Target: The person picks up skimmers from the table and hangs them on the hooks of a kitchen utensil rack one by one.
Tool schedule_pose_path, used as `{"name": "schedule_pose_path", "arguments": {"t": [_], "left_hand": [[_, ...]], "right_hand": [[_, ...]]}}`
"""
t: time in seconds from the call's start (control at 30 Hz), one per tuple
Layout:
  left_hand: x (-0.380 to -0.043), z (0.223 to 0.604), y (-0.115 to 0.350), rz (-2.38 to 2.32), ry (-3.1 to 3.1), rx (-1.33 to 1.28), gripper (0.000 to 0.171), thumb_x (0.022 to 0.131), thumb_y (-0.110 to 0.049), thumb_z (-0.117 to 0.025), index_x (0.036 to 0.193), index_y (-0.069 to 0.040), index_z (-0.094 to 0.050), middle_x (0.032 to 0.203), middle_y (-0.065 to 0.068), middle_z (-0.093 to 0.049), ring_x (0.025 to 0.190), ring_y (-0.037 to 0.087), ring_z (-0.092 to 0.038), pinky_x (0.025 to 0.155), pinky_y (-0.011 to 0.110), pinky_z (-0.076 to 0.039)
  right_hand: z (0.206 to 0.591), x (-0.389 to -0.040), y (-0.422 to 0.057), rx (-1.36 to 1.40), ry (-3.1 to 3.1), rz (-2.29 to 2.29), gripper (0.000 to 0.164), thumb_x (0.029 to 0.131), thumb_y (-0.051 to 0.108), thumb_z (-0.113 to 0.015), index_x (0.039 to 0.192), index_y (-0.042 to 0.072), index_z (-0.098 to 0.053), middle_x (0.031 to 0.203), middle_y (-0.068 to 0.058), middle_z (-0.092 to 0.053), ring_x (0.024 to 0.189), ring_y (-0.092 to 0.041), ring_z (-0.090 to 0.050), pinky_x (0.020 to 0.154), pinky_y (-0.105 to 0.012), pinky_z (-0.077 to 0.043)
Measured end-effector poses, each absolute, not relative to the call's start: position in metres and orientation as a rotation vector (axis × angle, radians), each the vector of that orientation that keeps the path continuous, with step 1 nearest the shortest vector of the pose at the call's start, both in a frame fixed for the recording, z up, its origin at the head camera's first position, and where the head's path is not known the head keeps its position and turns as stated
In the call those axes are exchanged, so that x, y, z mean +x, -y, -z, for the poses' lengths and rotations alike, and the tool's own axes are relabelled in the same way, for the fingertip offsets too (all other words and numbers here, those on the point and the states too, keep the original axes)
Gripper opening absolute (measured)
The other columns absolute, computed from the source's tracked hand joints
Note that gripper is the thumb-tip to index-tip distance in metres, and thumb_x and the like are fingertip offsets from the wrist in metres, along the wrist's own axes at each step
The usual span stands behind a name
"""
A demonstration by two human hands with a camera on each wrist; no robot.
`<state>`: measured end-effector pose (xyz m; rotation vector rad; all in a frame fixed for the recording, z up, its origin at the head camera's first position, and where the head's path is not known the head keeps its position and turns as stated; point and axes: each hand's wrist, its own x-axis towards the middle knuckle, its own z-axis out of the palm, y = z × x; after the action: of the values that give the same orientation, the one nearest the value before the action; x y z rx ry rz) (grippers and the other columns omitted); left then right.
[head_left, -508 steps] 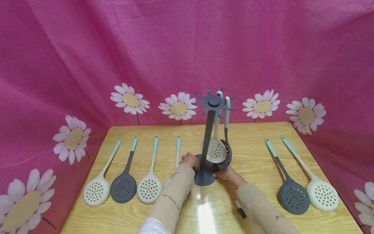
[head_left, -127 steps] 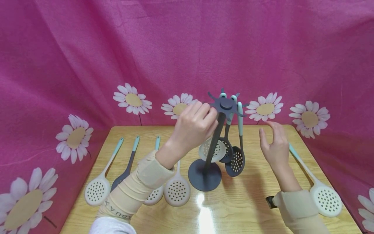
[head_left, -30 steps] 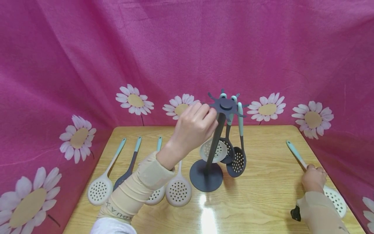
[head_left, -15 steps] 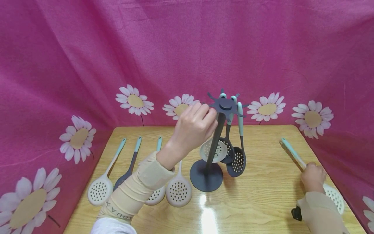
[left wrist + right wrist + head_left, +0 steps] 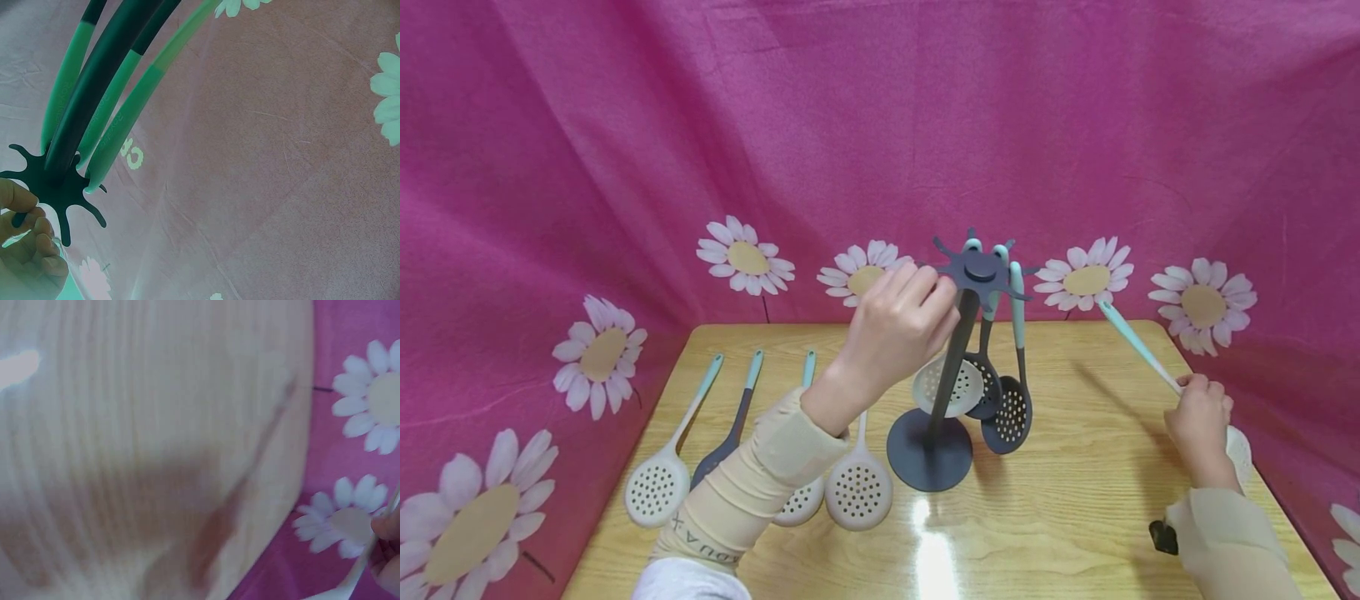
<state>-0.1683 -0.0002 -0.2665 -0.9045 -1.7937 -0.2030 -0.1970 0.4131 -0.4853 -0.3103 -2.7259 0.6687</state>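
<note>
My left hand [image 5: 901, 321] pinches one arm of the dark utensil stand [image 5: 928, 450] near its star-shaped top; the left wrist view shows thumb and fingers on that arm's tip. Three skimmers hang from the stand's far and right arms: a white one [image 5: 968, 387], a dark one [image 5: 989, 385] and another dark one [image 5: 1006, 417]. At the table's right side, my right hand [image 5: 1201, 425] grips a white skimmer [image 5: 1138, 346] by its shaft. This skimmer is raised off the table, its mint handle pointing up and left. The hand partly hides its perforated head.
On the left of the wooden table [image 5: 1075, 517] lie several skimmers: a white one [image 5: 657, 487], a dark one [image 5: 718, 454], another white one [image 5: 801, 502] and a further white one [image 5: 859, 492]. The left forearm crosses over some of them. A pink flowered cloth [image 5: 880, 125] surrounds the table.
Compared with the oldest frame, a third skimmer, dark, hangs on the stand. Over the last second my right hand has lifted the white skimmer off the table; my left hand has stayed still.
</note>
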Motion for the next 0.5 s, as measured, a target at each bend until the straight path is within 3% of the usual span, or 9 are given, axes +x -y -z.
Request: {"name": "schedule_pose_path", "arguments": {"t": [0.13,0.37,0.43,0.5], "left_hand": [[-0.168,0.267,0.0,0.198,1.796,-0.903,0.009,0.08,-0.007,-0.051,0.073,-0.004,-0.057,0.064,0.004,-0.05,0.056,0.017,-0.042,0.053,0.023,-0.035],[-0.168,0.267,0.001,0.19,1.798,-0.899,0.006,0.079,-0.006,-0.053,0.074,-0.004,-0.057,0.064,0.004,-0.05,0.056,0.017,-0.043,0.053,0.023,-0.036],[-0.168,0.267,0.001,0.191,1.797,-0.9,0.007,0.08,-0.006,-0.053,0.074,-0.004,-0.057,0.064,0.004,-0.05,0.057,0.017,-0.042,0.053,0.024,-0.036],[-0.169,0.267,0.0,0.193,1.799,-0.901,0.008,0.08,-0.006,-0.052,0.074,-0.004,-0.057,0.064,0.004,-0.05,0.057,0.017,-0.042,0.053,0.023,-0.036]], "right_hand": [[0.471,-0.196,-0.402,-0.276,2.645,-0.758,0.042,0.063,-0.014,-0.047,0.105,-0.015,-0.042,0.093,-0.035,-0.039,0.095,-0.054,-0.032,0.083,-0.057,-0.023],[0.441,-0.189,-0.374,-0.169,2.528,-0.878,0.036,0.074,-0.016,-0.044,0.11,-0.014,-0.043,0.096,-0.029,-0.043,0.092,-0.044,-0.041,0.08,-0.053,-0.031],[0.434,-0.184,-0.367,-0.144,2.51,-0.887,0.034,0.076,-0.016,-0.046,0.11,-0.013,-0.043,0.097,-0.027,-0.045,0.091,-0.039,-0.043,0.079,-0.04,-0.035],[0.427,-0.18,-0.36,-0.136,2.487,-0.889,0.033,0.077,-0.015,-0.048,0.11,-0.011,-0.045,0.098,-0.024,-0.047,0.086,-0.025,-0.046,0.077,-0.026,-0.036]]}}
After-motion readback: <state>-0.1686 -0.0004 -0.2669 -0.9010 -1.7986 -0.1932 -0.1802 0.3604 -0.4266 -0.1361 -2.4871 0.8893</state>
